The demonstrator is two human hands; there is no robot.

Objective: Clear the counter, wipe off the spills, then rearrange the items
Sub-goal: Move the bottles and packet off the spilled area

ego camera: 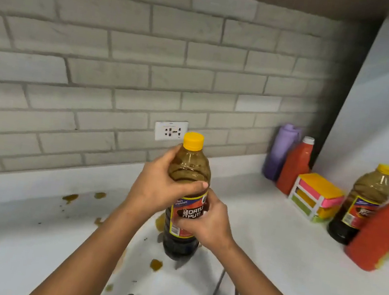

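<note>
Over spill-marked white table [263,235]: both hands grip yellow-capped dark plastic bottle [186,197]; left hand [157,184] fingers wrap shoulder, right hand [204,223] fingers clamp label. Likely heavy, smooth; support low.

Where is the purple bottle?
The purple bottle stands far right in the head view, against the brick wall, beside a red bottle.

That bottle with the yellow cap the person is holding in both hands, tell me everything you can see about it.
The held bottle looks like clear plastic with a yellow screw cap, on and closed. Dark brown liquid fills the lower part; the shoulder shows amber. A red, yellow-edged label reads "Datu Puti". It stands upright over the white, spill-stained counter; whether its base touches is unclear. The left hand grips its shoulder, the right hand grips the label.
</note>
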